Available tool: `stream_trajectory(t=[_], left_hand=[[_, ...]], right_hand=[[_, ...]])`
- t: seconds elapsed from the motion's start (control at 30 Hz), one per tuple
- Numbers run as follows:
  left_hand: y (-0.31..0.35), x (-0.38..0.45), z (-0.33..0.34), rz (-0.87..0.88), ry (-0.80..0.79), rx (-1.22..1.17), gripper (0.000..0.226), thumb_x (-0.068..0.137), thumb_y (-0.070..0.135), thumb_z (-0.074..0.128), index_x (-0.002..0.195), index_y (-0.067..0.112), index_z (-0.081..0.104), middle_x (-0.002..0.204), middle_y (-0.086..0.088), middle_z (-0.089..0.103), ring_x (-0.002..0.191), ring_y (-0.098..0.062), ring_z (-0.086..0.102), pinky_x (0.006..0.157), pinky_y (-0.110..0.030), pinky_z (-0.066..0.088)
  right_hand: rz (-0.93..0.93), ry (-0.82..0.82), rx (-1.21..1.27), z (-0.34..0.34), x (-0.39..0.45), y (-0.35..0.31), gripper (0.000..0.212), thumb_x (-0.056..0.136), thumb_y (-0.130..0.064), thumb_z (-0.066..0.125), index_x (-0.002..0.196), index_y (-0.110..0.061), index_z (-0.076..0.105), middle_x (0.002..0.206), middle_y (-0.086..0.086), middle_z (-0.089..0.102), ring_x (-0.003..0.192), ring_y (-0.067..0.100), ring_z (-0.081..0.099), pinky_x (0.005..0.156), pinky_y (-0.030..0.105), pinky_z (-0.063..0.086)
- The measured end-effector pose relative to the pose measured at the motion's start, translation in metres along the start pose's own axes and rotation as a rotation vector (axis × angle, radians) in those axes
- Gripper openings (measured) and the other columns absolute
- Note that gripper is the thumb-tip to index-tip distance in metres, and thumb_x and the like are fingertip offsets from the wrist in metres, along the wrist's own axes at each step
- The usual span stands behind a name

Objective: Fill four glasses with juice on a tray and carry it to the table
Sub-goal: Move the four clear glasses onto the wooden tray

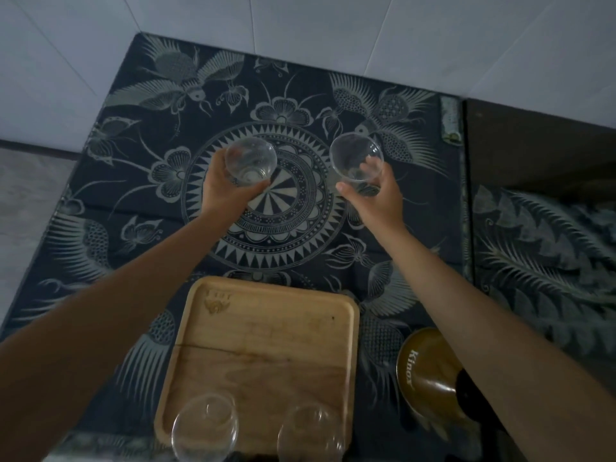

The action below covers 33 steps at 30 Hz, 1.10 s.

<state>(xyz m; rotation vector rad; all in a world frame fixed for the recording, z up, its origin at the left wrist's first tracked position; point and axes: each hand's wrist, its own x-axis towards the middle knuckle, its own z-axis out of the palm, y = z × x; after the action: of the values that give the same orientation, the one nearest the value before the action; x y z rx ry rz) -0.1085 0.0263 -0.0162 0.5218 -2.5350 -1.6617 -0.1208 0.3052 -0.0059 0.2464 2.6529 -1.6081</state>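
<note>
My left hand (224, 186) grips an empty clear glass (250, 160) over the middle of the patterned cloth. My right hand (373, 191) grips a second empty clear glass (356, 157) a little to the right, at about the same distance. Both are held beyond the wooden tray (266, 331). On the tray's near edge stand two more empty glasses, one at the left (204, 426) and one at the right (310, 433). A jug with a "Kinox" label (430, 371) and yellowish juice stands right of the tray, partly behind my right forearm.
A dark cloth with pale floral and bird patterns (140, 201) covers the table. A white tiled wall (300, 35) runs behind it. At the right is a dark gap (533, 145) with more patterned cloth (546, 261) hanging lower.
</note>
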Motion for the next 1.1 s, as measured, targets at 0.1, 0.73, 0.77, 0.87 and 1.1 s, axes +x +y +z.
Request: stream_trajectory(t=[0.1,0.73,0.77,0.87,1.1], left_hand=[[0.007,-0.024,-0.013,0.024,0.011,-0.04,0.076,0.075,0.027,0.094,0.138,0.02,0.052,0.12,0.014,0.058,0.114,-0.009,0.059,0.092,-0.018,0.047],[-0.038,-0.169,-0.078,0.072,-0.217,0.047,0.07,0.066,0.021,0.1,0.118,0.037,0.057,0.116,0.011,0.07,0.1,-0.001,0.071,0.084,-0.02,0.061],[-0.042,-0.175,-0.077,0.067,-0.238,0.06,0.07,0.066,0.02,0.1,0.118,0.038,0.056,0.115,0.013,0.07,0.1,0.002,0.07,0.084,-0.017,0.061],[-0.054,-0.189,-0.075,0.071,-0.285,0.088,0.075,0.066,0.017,0.099,0.126,0.029,0.056,0.118,0.016,0.068,0.106,0.004,0.067,0.091,-0.017,0.059],[-0.083,-0.204,-0.079,0.099,-0.334,0.208,0.084,0.064,0.023,0.101,0.135,0.026,0.055,0.129,-0.001,0.068,0.121,-0.02,0.066,0.106,-0.041,0.055]], right_hand=[[-0.005,0.0,0.033,-0.012,-0.023,-0.015,0.075,0.076,-0.046,0.085,0.14,-0.03,0.049,0.132,-0.017,0.06,0.122,0.003,0.055,0.094,0.015,0.038],[-0.02,-0.169,-0.101,-0.024,-0.201,0.006,0.07,0.076,-0.044,0.084,0.136,-0.031,0.05,0.13,-0.02,0.058,0.12,0.003,0.058,0.092,0.022,0.054],[-0.014,-0.171,-0.117,-0.023,-0.208,0.013,0.07,0.075,-0.045,0.084,0.136,-0.031,0.051,0.129,-0.019,0.059,0.12,0.003,0.058,0.097,0.031,0.054],[0.018,-0.189,-0.137,-0.019,-0.226,0.027,0.073,0.076,-0.043,0.085,0.138,-0.029,0.05,0.13,-0.016,0.059,0.12,0.002,0.057,0.1,0.034,0.052],[0.084,-0.212,-0.11,-0.005,-0.251,0.04,0.071,0.074,-0.04,0.086,0.135,-0.033,0.049,0.126,-0.02,0.055,0.118,-0.001,0.054,0.084,0.013,0.047]])
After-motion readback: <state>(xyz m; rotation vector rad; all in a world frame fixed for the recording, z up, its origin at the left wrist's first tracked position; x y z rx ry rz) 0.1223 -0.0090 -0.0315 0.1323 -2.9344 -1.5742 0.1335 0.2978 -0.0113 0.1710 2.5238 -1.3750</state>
